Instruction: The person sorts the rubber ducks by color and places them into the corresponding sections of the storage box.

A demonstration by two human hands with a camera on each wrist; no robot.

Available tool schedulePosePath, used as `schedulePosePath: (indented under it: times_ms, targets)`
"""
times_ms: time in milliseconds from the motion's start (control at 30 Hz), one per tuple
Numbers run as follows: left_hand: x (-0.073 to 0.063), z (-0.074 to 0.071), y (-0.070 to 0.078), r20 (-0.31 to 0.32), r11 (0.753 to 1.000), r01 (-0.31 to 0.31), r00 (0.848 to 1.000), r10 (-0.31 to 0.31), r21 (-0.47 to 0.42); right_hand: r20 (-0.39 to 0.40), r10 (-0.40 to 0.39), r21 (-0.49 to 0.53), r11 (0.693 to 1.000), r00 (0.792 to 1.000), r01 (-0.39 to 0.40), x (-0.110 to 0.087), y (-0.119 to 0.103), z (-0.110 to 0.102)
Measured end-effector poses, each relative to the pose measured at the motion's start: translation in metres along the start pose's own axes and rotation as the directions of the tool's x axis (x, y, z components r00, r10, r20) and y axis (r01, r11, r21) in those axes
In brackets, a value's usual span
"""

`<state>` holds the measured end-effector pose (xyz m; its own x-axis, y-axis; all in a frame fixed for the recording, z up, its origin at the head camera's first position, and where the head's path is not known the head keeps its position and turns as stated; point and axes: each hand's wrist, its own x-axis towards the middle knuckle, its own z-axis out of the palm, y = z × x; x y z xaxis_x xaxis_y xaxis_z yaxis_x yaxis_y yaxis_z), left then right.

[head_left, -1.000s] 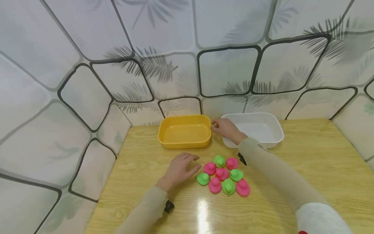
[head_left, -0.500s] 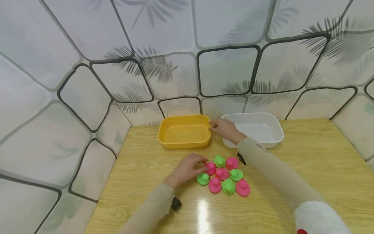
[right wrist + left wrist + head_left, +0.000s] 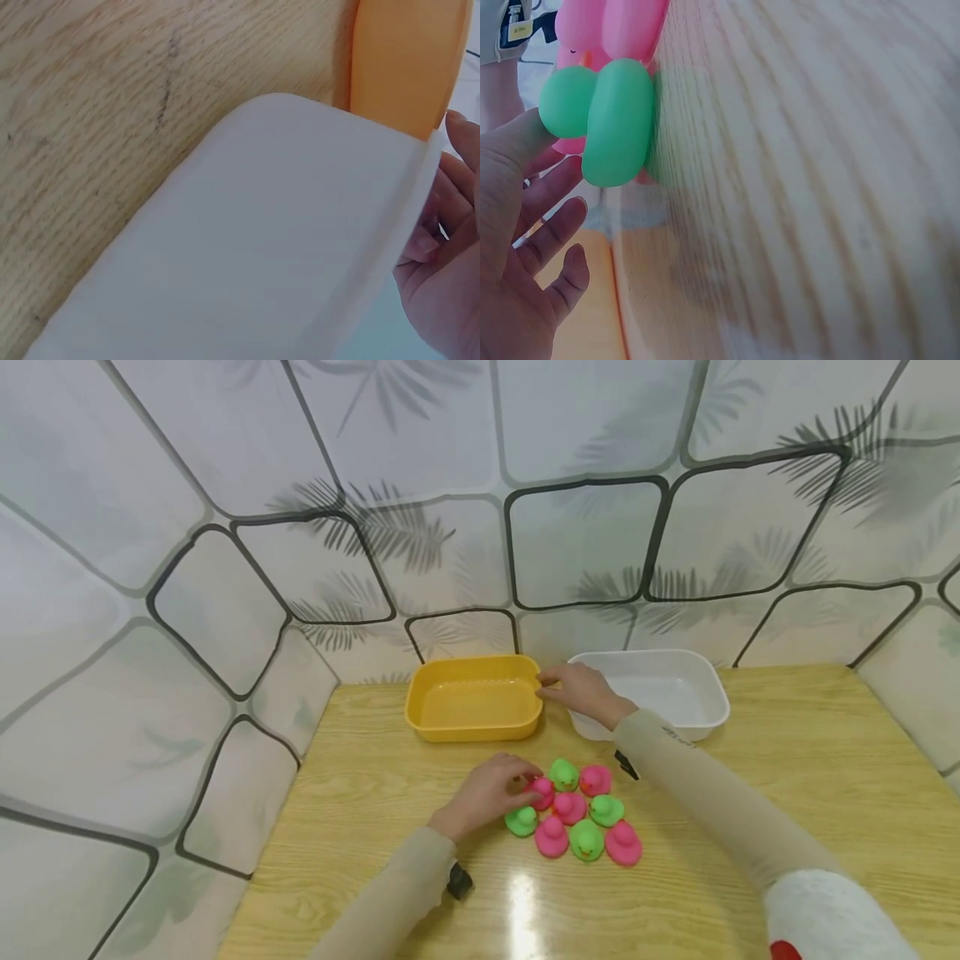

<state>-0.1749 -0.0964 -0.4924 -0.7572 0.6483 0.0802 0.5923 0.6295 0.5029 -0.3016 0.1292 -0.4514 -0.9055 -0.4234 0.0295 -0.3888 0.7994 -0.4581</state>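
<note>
My left hand (image 3: 487, 793) is at the left edge of a cluster of rubber ducks. Its thumb and forefinger pinch a pink rubber duck (image 3: 544, 790), which they partly cover. A green rubber duck (image 3: 619, 124) stands just beside the thumb in the left wrist view, while the other fingers are spread loosely. My right hand (image 3: 581, 687) reaches over the left end of the white tray (image 3: 708, 722) and holds the right rim of the yellow tray (image 3: 472, 732) between thumb and fingers. In the right wrist view, the white tray's wall hides part of that hand.
Several more pink and green ducks (image 3: 587, 841) lie close together in front of the trays. Both trays stand at the back of the wooden table (image 3: 360, 810), against a patterned wall covering (image 3: 465, 552). Another covered wall (image 3: 202, 810) rises on the left.
My left hand has moved right to the pink duck and closed its thumb and forefinger on it. My right hand has shifted slightly left onto the yellow tray's rim.
</note>
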Motion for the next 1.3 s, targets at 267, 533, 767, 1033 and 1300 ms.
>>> schedulePosePath:
  times_ms: [267,533,767,1033,1300]
  targets:
    - [0.002,0.001,0.001,-0.006,0.999,-0.023,1.000,0.023,0.029,-0.001,0.001,0.018,1.000,1.000,-0.001,0.000,0.004,-0.001]
    - [0.004,-0.002,0.003,0.009,0.999,-0.011,1.000,0.011,0.041,0.004,-0.006,0.051,0.999,1.000,0.006,-0.001,0.003,-0.003]
    - [0.001,-0.010,0.005,-0.008,1.000,-0.011,1.000,0.011,0.001,-0.003,-0.014,0.046,0.999,1.000,0.014,0.001,0.005,-0.002]
    - [-0.004,-0.031,0.001,-0.042,1.000,-0.018,0.999,0.018,-0.017,0.008,-0.011,0.025,1.000,1.000,0.011,0.001,0.006,-0.001]
    - [-0.005,-0.062,-0.006,-0.077,0.998,-0.060,0.995,0.061,0.021,0.025,0.007,0.035,0.999,1.000,-0.008,0.001,0.005,-0.001]
